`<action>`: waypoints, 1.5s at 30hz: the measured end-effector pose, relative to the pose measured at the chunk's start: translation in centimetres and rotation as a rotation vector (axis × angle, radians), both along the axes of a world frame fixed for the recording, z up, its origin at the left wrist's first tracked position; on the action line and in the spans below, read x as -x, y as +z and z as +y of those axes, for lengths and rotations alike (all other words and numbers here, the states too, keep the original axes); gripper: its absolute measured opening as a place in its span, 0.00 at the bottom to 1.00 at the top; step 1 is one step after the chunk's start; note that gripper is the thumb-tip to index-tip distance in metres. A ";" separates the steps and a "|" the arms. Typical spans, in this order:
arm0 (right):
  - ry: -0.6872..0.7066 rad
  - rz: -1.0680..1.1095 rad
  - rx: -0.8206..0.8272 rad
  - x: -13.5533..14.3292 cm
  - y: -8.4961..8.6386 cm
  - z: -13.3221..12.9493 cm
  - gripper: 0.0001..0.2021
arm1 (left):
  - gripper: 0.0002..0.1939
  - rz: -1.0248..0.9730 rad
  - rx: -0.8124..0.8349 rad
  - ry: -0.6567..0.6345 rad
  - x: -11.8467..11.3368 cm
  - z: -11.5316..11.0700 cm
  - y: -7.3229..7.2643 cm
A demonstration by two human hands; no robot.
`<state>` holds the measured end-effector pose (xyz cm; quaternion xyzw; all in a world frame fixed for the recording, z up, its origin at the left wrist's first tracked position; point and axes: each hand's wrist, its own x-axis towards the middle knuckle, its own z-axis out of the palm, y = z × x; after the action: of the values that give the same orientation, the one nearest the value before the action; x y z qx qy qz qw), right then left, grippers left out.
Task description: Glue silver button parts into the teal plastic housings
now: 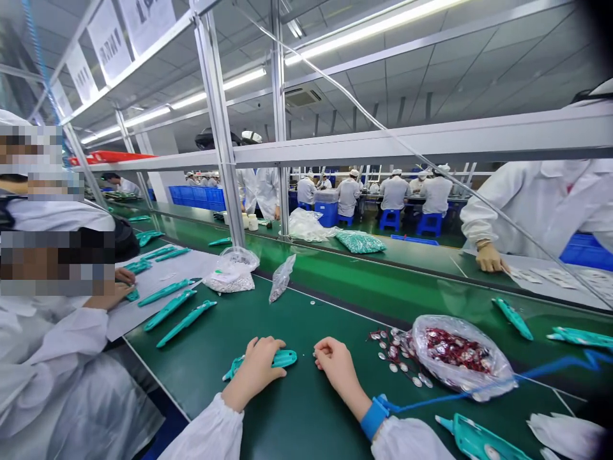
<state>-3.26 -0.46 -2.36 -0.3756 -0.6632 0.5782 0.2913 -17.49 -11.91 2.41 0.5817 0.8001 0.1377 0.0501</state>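
My left hand (259,367) wraps over a teal plastic housing (286,358) lying on the green tabletop, its rounded end sticking out to the right. To the right of it, my right hand (332,361) has thumb and index finger pinched over the table; what they hold is too small to make out. A blue wrist strap (375,416) with a cord circles my right wrist. Small round parts with red wires (393,350) are scattered beyond that hand, beside an open plastic bag (460,354) full of them.
Several teal housings (177,308) lie at left near a co-worker's hands. Another housing (481,437) is at lower right. Beyond the green belt (335,278) are plastic bags and a gloved hand (491,257). A metal post (223,128) stands ahead.
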 end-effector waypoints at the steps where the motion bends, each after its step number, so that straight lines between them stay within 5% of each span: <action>1: -0.019 0.034 0.016 0.2 -0.1 -0.2 0.09 | 0.19 0.005 -0.003 -0.010 -0.1 0.1 0.1; 7: -0.013 0.256 0.188 0.7 -0.8 -1.3 0.05 | 0.20 0.108 -0.120 -0.059 -2.4 -0.4 0.1; 13: -0.011 0.422 0.217 0.0 -1.9 -1.6 0.13 | 0.14 0.169 -0.191 -0.128 -3.8 -0.4 -0.1; 28: 0.007 0.420 0.156 -0.3 -1.4 -2.1 0.27 | 0.11 0.249 -0.158 -0.261 -4.2 1.3 -0.1; 39: 0.067 0.333 0.106 -0.7 -2.6 -2.1 0.29 | 0.14 0.381 -0.113 -0.235 -0.5 -0.8 1.5; 45: 0.126 0.286 0.073 -1.1 -2.7 -2.2 0.24 | 0.07 0.542 -0.068 -0.057 8.9 -3.2 3.2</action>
<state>-2.14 -2.64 -5.09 -0.2573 -0.6157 0.6667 0.3321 -26.37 -15.11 5.61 0.6209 0.7625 0.0024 -0.1816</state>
